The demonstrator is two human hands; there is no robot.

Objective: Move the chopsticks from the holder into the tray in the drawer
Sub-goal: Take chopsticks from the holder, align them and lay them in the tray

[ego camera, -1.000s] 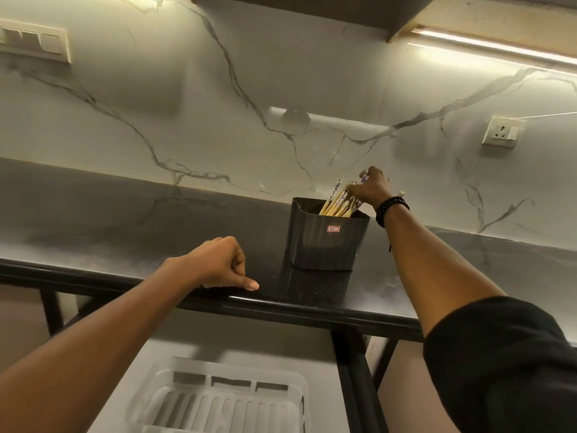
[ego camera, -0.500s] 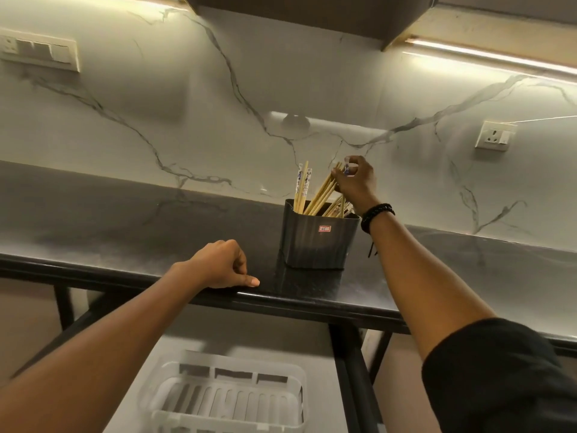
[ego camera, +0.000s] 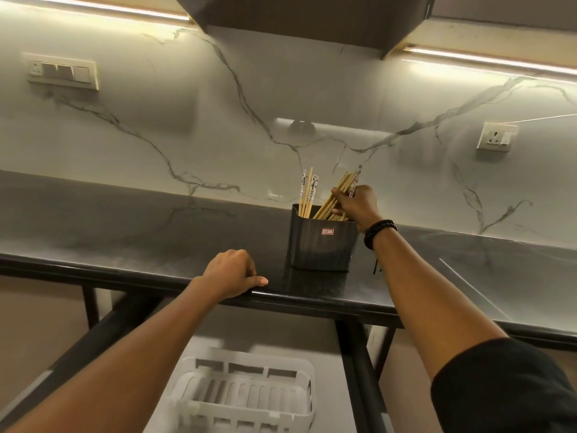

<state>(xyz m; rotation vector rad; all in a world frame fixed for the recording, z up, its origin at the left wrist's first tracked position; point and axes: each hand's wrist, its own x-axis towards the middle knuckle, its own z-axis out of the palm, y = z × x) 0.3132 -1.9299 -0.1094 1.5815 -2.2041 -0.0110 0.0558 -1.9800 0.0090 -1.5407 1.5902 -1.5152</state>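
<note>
Extraction step in hand. The right hand [ego camera: 356, 203] is closed round a bundle of chopsticks [ego camera: 338, 195], gripping it partway up the shafts. The bundle leans to the right, and its lower ends are inside the holder [ego camera: 323, 245]. How far those ends stand off the holder's floor cannot be told, since the dark wall hides them.

Three more sticks [ego camera: 307, 195] stand near upright in the holder's far left corner, apart from the gripped bundle and untouched. The holder sits on the dark counter [ego camera: 125, 232], set back a little from the front edge.

The left hand [ego camera: 232, 273] rests on that front edge, just left of the holder and not touching it. Its fingers are curled under, one digit lies flat along the edge, and it holds nothing.

The tray [ego camera: 246, 398], white and slotted, lies in the open drawer [ego camera: 281, 335] below the counter, in front of the person. No chopstick is visible in it, so by my judgement the task is at an early stage.

Next move, as assessed: draw the bundle up along its own lean until the tips clear the rim, then carry it down past the counter edge to the tray. A firm grip is called for so that no stick slips out. The left hand is well placed to steady the holder should it tip or drag. The three loose sticks will need a second trip.
</note>
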